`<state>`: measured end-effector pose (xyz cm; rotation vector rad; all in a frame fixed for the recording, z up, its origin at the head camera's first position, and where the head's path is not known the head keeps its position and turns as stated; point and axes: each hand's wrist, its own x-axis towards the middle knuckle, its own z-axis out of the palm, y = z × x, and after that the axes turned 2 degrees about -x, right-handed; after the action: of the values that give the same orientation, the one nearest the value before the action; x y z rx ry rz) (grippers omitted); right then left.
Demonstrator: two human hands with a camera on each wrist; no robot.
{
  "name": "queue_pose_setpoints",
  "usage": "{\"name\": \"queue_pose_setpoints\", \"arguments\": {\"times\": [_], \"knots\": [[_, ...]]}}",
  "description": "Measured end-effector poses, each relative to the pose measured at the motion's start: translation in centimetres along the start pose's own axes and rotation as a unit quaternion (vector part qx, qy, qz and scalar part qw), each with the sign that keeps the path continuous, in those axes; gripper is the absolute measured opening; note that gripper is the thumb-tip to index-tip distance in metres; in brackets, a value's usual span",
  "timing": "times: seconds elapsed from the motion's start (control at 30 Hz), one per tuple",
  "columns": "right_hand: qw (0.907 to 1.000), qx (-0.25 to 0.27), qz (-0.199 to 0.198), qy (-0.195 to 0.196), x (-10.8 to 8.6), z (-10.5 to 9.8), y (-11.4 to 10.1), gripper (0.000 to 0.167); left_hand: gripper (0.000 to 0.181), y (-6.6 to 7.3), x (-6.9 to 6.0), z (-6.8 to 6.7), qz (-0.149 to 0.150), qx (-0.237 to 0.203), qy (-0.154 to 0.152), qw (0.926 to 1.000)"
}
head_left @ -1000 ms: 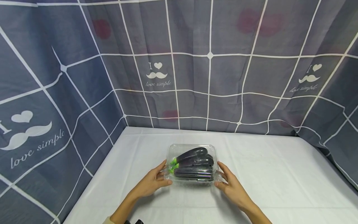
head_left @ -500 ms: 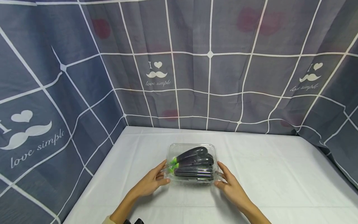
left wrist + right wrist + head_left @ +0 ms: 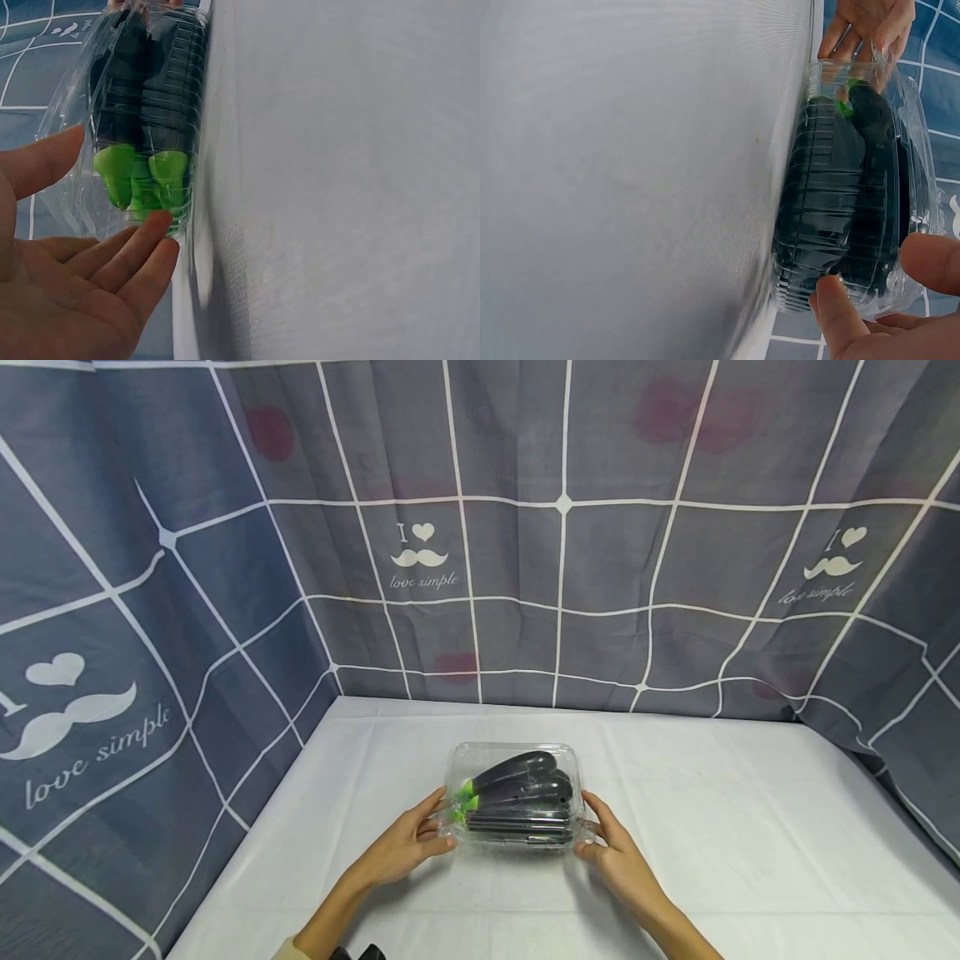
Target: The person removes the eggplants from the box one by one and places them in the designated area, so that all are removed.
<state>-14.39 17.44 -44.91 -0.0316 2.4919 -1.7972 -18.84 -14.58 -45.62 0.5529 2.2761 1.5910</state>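
I'm resting my left hand (image 3: 405,847) and right hand (image 3: 617,856), fingers (image 3: 133,256) loosely outstretched, against opposite ends of a clear container (image 3: 467,762), which is sitting on the tabletop (image 3: 750,814) with dark eggplants (image 3: 519,789) lying inside; a gridded curtain (image 3: 517,560) is hanging behind.

— What is worn on the left arm (image 3: 335,903)?
— A beige sleeve (image 3: 288,950) is seen at seven o'clock.
— And at five?
— The right forearm (image 3: 667,917), right hand (image 3: 615,853) and left hand (image 3: 405,845) are seen bare.
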Motion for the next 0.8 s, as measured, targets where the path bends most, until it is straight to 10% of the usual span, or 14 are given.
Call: {"name": "queue_pose_setpoints", "arguments": {"times": [0.8], "knots": [[0.9995,0.030,0.004,0.006,-0.1,1.1,0.1,0.075,0.086,0.2,0.2,0.1,-0.006,0.005,0.005,1.0000]]}}
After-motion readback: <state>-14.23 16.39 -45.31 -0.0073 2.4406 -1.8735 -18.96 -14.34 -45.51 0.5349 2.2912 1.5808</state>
